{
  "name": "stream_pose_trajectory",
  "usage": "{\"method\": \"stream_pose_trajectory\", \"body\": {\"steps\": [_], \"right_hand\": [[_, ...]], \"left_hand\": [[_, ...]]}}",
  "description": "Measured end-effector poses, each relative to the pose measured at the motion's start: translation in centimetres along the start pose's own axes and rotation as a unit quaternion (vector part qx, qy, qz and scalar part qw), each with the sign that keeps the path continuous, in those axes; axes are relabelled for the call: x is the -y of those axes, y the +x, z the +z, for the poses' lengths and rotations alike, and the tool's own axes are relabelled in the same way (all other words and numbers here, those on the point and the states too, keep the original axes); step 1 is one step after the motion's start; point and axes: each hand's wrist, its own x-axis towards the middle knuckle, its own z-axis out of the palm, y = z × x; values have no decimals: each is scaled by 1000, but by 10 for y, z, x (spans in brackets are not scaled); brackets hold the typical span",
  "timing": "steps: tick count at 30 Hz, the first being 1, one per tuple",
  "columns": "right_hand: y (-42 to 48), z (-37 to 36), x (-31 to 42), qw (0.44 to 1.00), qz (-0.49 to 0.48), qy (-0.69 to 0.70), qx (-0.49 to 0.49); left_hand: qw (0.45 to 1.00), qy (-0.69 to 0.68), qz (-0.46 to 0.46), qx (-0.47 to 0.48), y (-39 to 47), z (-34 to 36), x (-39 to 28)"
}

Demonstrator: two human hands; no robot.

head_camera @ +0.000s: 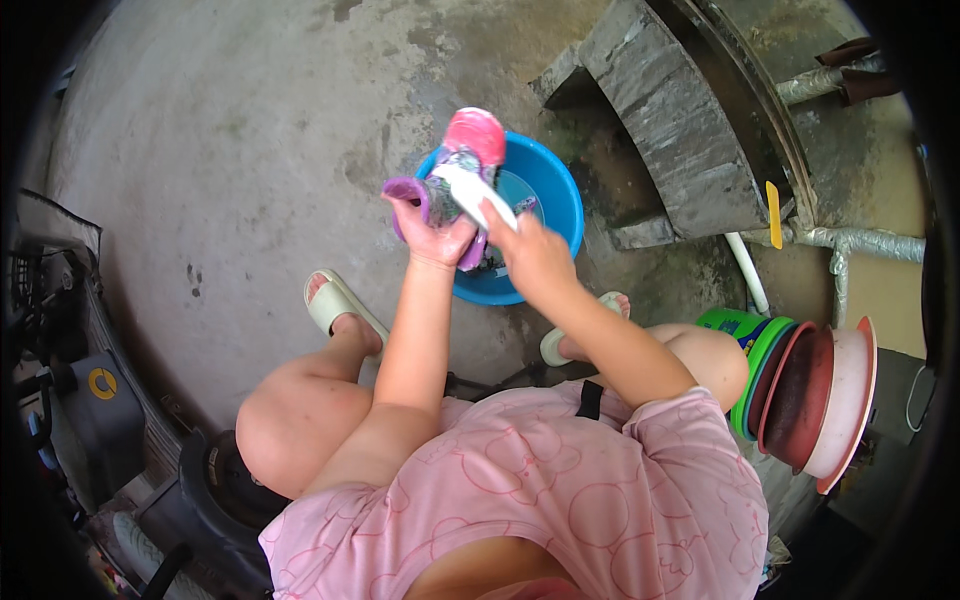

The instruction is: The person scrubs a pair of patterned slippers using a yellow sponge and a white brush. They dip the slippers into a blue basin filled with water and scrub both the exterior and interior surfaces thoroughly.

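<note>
My left hand (433, 238) grips a pink and purple shoe (474, 136) with a patterned upper, holding it above the basin with its pink end pointing away from me. White suds seem to coat parts of it. In my right hand (536, 259) is a white-handled scrubbing brush (480, 196), its head against the shoe's patterned part; the bristles are hidden and the brush is blurred. Beneath both hands a round blue plastic basin (564, 196) stands on the floor. Water lies in it, along with a patterned item (525, 204) that is mostly covered from view.
Right of the basin is a low concrete structure (667, 112) with a dark opening. Stacked basins (847, 397) and a green bucket (731, 324) stand by my right knee. A white pipe (748, 274) rises near the wall. Dark vehicle parts (97, 420) crowd the left side.
</note>
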Motion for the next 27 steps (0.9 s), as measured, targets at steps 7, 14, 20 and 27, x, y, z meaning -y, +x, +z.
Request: {"method": "stream_pose_trajectory", "body": {"steps": [7,14,20,27], "right_hand": [[61,-12,-18,980,47,32,-192],[7,13,-15,982,43,100,-157],[25,12,-24,969,50,158,-182],[34,11,-22,983,77,96,-137]], "left_hand": [[988,112,72,-73,6,22,23],[997,38,48,-37,4,12,7],[999,-39,-20,27,2,23,10],[998,39,10,-46,5,8,14]]}}
